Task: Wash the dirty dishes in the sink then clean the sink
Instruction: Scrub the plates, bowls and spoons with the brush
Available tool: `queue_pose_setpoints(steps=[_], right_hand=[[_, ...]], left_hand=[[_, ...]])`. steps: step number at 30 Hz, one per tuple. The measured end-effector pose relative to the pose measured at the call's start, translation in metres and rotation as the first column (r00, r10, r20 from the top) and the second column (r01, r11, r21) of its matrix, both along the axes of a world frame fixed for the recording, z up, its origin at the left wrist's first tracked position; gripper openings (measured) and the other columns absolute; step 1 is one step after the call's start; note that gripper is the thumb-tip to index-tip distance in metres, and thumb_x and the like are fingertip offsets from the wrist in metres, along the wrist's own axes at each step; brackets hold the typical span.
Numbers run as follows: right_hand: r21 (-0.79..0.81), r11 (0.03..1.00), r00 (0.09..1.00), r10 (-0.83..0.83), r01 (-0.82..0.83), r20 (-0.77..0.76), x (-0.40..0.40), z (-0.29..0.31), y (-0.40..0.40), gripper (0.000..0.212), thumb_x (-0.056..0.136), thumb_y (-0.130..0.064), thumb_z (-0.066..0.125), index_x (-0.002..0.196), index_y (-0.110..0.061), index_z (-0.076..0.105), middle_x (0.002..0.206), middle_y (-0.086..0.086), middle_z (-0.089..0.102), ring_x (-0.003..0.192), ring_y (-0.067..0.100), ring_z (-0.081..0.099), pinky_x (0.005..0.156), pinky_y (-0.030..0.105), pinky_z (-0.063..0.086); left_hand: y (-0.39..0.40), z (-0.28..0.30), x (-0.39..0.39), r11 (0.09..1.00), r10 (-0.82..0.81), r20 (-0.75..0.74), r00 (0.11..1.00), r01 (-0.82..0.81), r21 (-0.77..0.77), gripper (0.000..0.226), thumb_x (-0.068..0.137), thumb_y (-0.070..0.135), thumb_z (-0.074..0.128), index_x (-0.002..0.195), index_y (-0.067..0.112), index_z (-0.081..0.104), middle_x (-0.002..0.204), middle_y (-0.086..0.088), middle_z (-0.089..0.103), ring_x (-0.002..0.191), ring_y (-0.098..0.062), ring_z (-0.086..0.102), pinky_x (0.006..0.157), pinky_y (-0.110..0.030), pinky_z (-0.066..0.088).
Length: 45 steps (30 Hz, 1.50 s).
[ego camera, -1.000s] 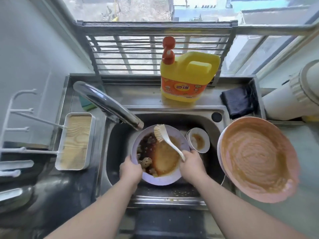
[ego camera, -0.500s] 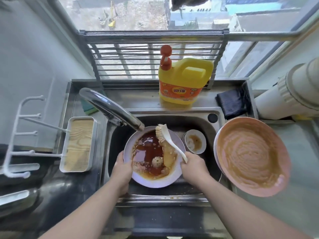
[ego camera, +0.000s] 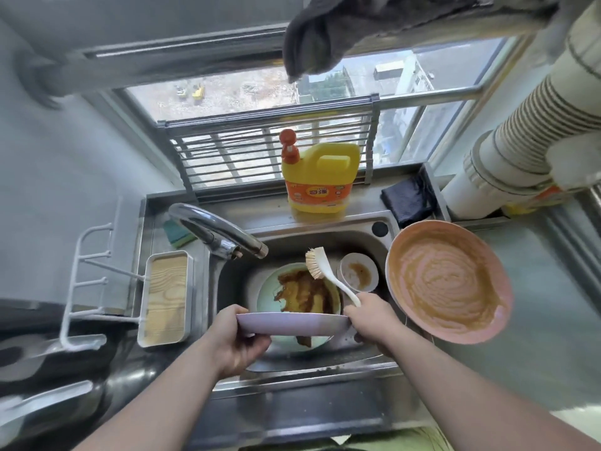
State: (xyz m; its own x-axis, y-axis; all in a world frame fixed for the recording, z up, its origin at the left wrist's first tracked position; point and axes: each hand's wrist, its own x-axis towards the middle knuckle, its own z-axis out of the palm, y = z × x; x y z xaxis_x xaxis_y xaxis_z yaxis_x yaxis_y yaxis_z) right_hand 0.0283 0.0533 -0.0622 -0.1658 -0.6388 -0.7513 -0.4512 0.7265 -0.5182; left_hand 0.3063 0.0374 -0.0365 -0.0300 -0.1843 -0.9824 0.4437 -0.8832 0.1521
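You held the lilac plate [ego camera: 292, 323] tipped up over the near part of the sink [ego camera: 364, 236], so only its pale underside and rim faced you; its dirty face was turned away and could not be seen. Your left hand [ego camera: 235, 345] gripped its left edge, thumb over the rim and fingers curled beneath. Your right hand [ego camera: 374, 320] met the plate's right edge while its fingers were wrapped round the white handle of the dish brush [ego camera: 328, 271], whose tan bristles pointed down above the basin; whether that hand also pinched the plate, you could not tell from here.

Below the raised plate lay a pale green plate [ego camera: 265, 294] flat in the basin, smeared across its middle with brown and orange sauce. Just to its right stood a small white bowl [ego camera: 357, 271] with a brown stain inside. The faucet [ego camera: 224, 236] reached out over the basin's left side.

On the counter to the right rested a large pink bowl [ego camera: 448, 281], its inside coated in swirled orange residue. Behind the sink stood the yellow detergent jug [ego camera: 320, 177] with its red pump, a dark cloth [ego camera: 408, 200] to its right, and a green-and-yellow sponge [ego camera: 177, 236] behind the faucet. A white tray with a wood-grain lining [ego camera: 166, 297] sat left of the sink.
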Motion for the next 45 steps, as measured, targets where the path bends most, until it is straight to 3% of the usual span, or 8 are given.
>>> queue_pose_setpoints(steps=[8, 11, 16, 20, 26, 32, 39, 45], right_hand=[[0.024, 0.975, 0.972, 0.221, -0.22, -0.083, -0.008, 0.012, 0.002, 0.031, 0.101, -0.054, 0.047, 0.097, -0.025, 0.057, 0.092, 0.004, 0.067, 0.074, 0.023, 0.064, 0.061, 0.039, 0.055], [-0.024, 0.897, 0.879, 0.427, -0.441, -0.214, -0.017, 0.026, 0.009, 0.03, 0.105, -0.057, 0.036, 0.096, -0.03, 0.044, 0.085, 0.0, 0.064, 0.078, 0.023, 0.062, 0.07, 0.043, 0.05], [-0.09, 0.761, 0.762, 0.622, -0.642, -0.179, -0.018, 0.054, 0.03, 0.029, 0.105, -0.047, 0.031, 0.133, -0.048, 0.038, 0.099, 0.002, 0.068, 0.084, 0.028, 0.062, 0.081, 0.046, 0.053], [-0.207, 0.78, 0.802, 0.596, -0.591, -0.044, 0.031, 0.052, 0.026, 0.026, 0.106, -0.048, 0.034, 0.129, -0.046, 0.046, 0.117, -0.001, 0.069, 0.101, 0.025, 0.063, 0.087, 0.038, 0.05], [-0.013, 0.875, 0.836, 0.458, -0.484, -0.303, -0.001, 0.016, -0.013, 0.008, 0.106, -0.03, 0.032, 0.109, -0.034, 0.039, 0.097, 0.007, 0.064, 0.086, 0.034, 0.062, 0.071, 0.044, 0.052], [-0.16, 0.887, 0.889, 0.449, -0.433, 0.084, 0.051, 0.027, 0.059, 0.014, 0.101, -0.045, 0.031, 0.105, -0.043, 0.044, 0.086, -0.003, 0.062, 0.092, 0.027, 0.06, 0.08, 0.035, 0.044], [-0.034, 0.955, 0.955, 0.291, -0.294, -0.06, 0.026, 0.0, 0.018, 0.018, 0.11, -0.033, 0.031, 0.111, -0.027, 0.047, 0.1, 0.01, 0.066, 0.095, 0.033, 0.063, 0.079, 0.041, 0.049], [-0.186, 0.935, 0.937, 0.326, -0.301, 0.123, 0.07, 0.012, 0.029, 0.017, 0.105, -0.042, 0.031, 0.108, -0.044, 0.048, 0.097, 0.001, 0.068, 0.089, 0.024, 0.063, 0.081, 0.037, 0.046]], left_hand=[[0.014, 0.011, 0.002, 0.981, -0.191, 0.051, 0.98, 0.192, -0.019, 0.049, 0.075, 0.002, 0.042, 0.121, 0.0, 0.057, 0.091, -0.023, 0.07, 0.067, -0.04, 0.073, 0.059, -0.052, 0.063], [0.02, 0.004, -0.002, 0.958, -0.169, 0.179, 0.969, 0.204, -0.202, 0.075, 0.072, -0.009, 0.036, 0.133, 0.029, 0.055, 0.121, -0.024, 0.067, 0.103, -0.052, 0.068, 0.074, -0.069, 0.06], [0.021, -0.004, -0.024, 0.921, -0.039, 0.267, 0.963, 0.138, -0.364, 0.072, 0.088, -0.007, 0.044, 0.135, 0.047, 0.055, 0.122, -0.013, 0.07, 0.11, -0.048, 0.064, 0.077, -0.061, 0.061], [0.028, 0.002, -0.07, 0.906, 0.049, 0.276, 0.96, 0.073, -0.416, 0.027, 0.114, 0.04, 0.039, 0.134, 0.05, 0.054, 0.124, -0.002, 0.071, 0.112, -0.035, 0.07, 0.085, -0.065, 0.06], [0.024, 0.005, -0.089, 0.891, 0.129, 0.452, 0.883, 0.097, -0.444, 0.033, 0.114, 0.042, 0.033, 0.14, 0.057, 0.044, 0.128, 0.002, 0.065, 0.113, -0.027, 0.065, 0.096, -0.058, 0.058], [0.022, -0.012, -0.063, 0.906, -0.03, 0.726, 0.687, 0.326, -0.271, 0.043, 0.112, 0.046, 0.035, 0.151, 0.062, 0.026, 0.124, 0.006, 0.058, 0.11, -0.032, 0.06, 0.103, -0.052, 0.051], [0.022, -0.016, -0.06, 0.847, -0.003, 0.791, 0.612, 0.422, -0.323, 0.041, 0.11, 0.054, 0.031, 0.146, 0.071, 0.025, 0.124, 0.017, 0.056, 0.104, -0.019, 0.055, 0.09, -0.035, 0.042], [0.015, -0.02, -0.062, 0.765, -0.089, 0.849, 0.522, 0.581, -0.277, 0.05, 0.112, 0.04, 0.034, 0.157, 0.06, 0.023, 0.135, -0.002, 0.062, 0.107, -0.028, 0.061, 0.091, -0.04, 0.048]])
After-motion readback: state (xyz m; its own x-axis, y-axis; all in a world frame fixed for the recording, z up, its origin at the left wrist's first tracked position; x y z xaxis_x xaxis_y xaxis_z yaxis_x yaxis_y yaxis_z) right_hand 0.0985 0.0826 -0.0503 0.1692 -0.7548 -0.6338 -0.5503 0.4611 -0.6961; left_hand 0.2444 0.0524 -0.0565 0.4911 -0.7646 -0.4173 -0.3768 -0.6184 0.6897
